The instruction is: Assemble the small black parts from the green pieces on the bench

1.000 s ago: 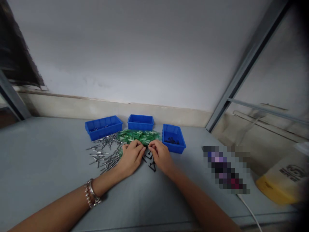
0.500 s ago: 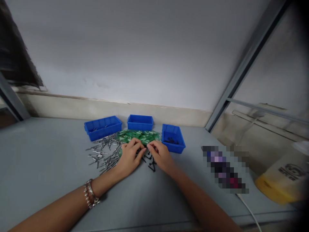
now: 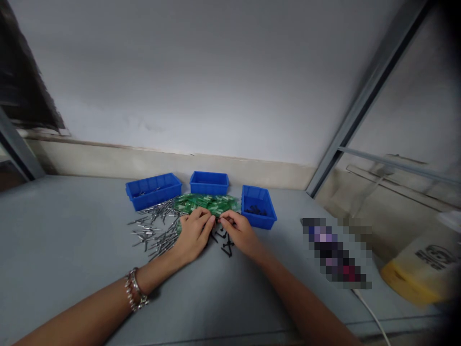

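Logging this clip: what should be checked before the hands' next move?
1. Left hand and right hand visible: ok, close together.
2. Grip on a piece: cannot tell; the fingers hide this.
3. Heap of green-and-white pieces near the hands: ok, just beyond them.
4. All black pieces inside the right blue bin: not ok; several lie on the table.
5. All metal rods inside the left blue bin: not ok; many lie loose.
6. Silver bracelets clear of the rods: ok.

Open tabletop [image 3: 65, 235] L of metal rods [image 3: 166, 244], also btwn forearms [image 3: 101, 308] up to black pcs [image 3: 229, 245], rods crowd L hand [image 3: 195, 233], green pkts [image 3: 206, 202] + mid blue bin [image 3: 209, 189] block fwd, R blue bin [image 3: 260, 220] just past R hand [image 3: 241, 234], slim gap btwn both bins
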`<action>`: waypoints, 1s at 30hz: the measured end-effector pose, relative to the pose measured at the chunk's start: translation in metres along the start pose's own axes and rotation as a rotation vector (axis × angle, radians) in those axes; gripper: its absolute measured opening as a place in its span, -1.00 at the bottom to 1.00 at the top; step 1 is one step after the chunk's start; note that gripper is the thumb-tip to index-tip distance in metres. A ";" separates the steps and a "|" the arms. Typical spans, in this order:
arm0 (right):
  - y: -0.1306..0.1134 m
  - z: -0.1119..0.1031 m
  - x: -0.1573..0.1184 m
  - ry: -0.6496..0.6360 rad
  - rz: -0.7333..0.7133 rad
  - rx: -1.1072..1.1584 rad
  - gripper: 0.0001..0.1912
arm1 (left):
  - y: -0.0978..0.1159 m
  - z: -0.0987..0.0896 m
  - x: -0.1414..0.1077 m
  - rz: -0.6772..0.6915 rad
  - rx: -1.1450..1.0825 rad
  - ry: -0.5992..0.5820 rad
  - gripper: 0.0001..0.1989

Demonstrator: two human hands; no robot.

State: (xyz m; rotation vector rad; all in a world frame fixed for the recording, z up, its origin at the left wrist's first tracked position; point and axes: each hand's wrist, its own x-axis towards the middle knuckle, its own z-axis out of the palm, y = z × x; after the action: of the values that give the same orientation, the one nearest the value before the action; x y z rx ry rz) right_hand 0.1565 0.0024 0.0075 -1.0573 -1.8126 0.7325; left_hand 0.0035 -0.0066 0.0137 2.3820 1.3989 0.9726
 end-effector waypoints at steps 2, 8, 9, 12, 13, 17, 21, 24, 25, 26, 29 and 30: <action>0.002 0.001 0.000 -0.008 0.000 -0.003 -0.91 | 0.000 0.000 0.000 0.004 -0.009 0.002 -0.64; 0.002 0.000 0.000 -0.037 -0.007 0.065 -0.89 | -0.001 -0.001 0.002 0.042 -0.070 0.011 -0.67; 0.001 0.000 0.000 -0.036 -0.001 0.055 -0.87 | -0.001 -0.001 0.002 0.050 -0.084 0.014 -0.68; -0.001 -0.001 0.000 -0.038 0.009 -0.028 -0.78 | -0.004 0.000 0.003 0.069 -0.117 0.023 -0.71; -0.001 -0.002 0.000 -0.042 0.006 -0.050 -0.76 | -0.004 0.001 0.003 0.075 -0.126 0.024 -0.72; -0.001 -0.002 0.000 -0.036 0.001 -0.042 -0.77 | -0.005 0.002 0.002 0.091 -0.147 0.019 -0.77; -0.001 -0.002 0.000 -0.008 -0.019 -0.022 -0.86 | -0.003 0.000 0.001 0.063 -0.128 0.011 -0.71; 0.000 -0.002 0.000 -0.005 -0.034 -0.043 -0.90 | -0.003 0.000 0.000 0.054 -0.125 0.010 -0.63; 0.000 -0.001 0.000 -0.004 -0.040 -0.054 -0.91 | -0.004 0.001 0.001 0.055 -0.125 0.008 -0.63; 0.000 -0.001 0.000 -0.003 -0.048 -0.065 -0.91 | -0.004 0.001 0.001 0.058 -0.125 0.005 -0.64; -0.001 -0.001 -0.001 0.017 -0.077 -0.088 -0.92 | -0.005 0.002 0.001 0.070 -0.130 0.004 -0.68; -0.002 -0.002 -0.001 0.029 -0.084 -0.091 -0.93 | -0.006 0.002 0.002 0.074 -0.133 0.006 -0.69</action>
State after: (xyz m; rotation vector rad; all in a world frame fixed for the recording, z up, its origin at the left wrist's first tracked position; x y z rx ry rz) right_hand 0.1576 0.0009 0.0090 -1.0384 -1.8690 0.5862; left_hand 0.0016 -0.0019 0.0099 2.3495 1.2152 1.0574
